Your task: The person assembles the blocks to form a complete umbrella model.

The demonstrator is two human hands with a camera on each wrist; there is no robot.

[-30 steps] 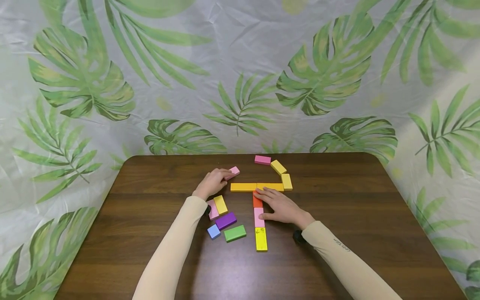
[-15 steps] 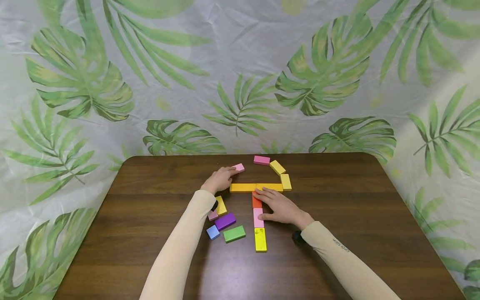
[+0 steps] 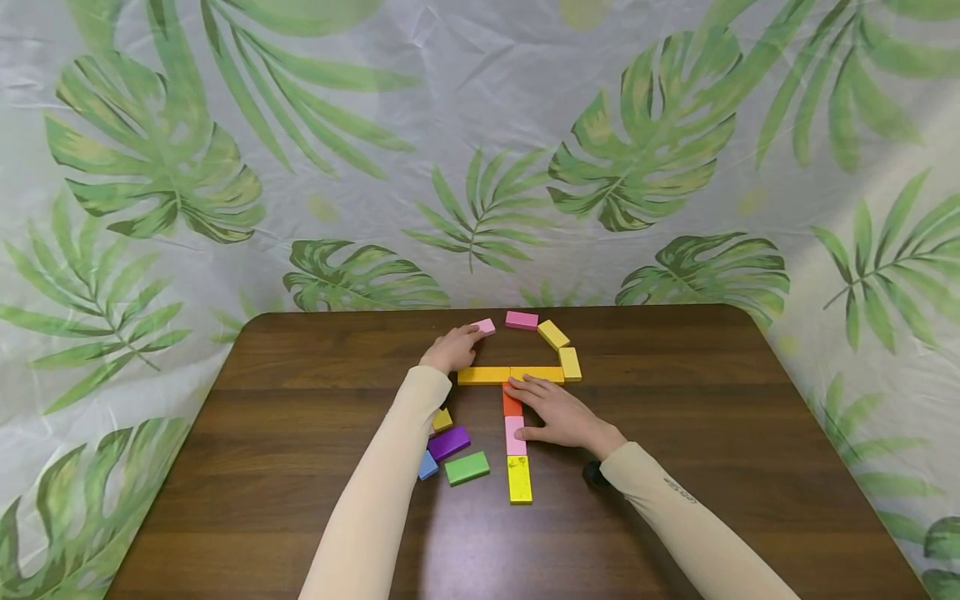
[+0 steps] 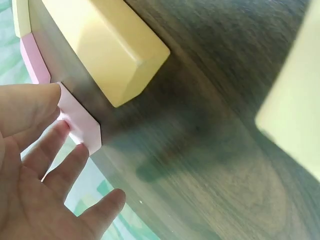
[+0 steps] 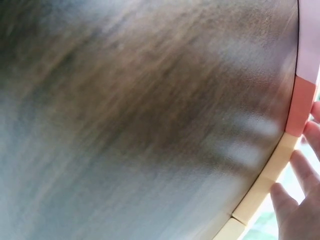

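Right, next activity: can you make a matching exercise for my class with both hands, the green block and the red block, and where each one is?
Column one
1. Left hand
2. Right hand
3. Green block
4. Red block

Column two
A. Between the orange row and the column's pink block
B. Touching the pale pink block at the table's far side
C. On the near side of the purple block
D. Touching the orange row

Pairs
1-B, 2-D, 3-C, 4-A
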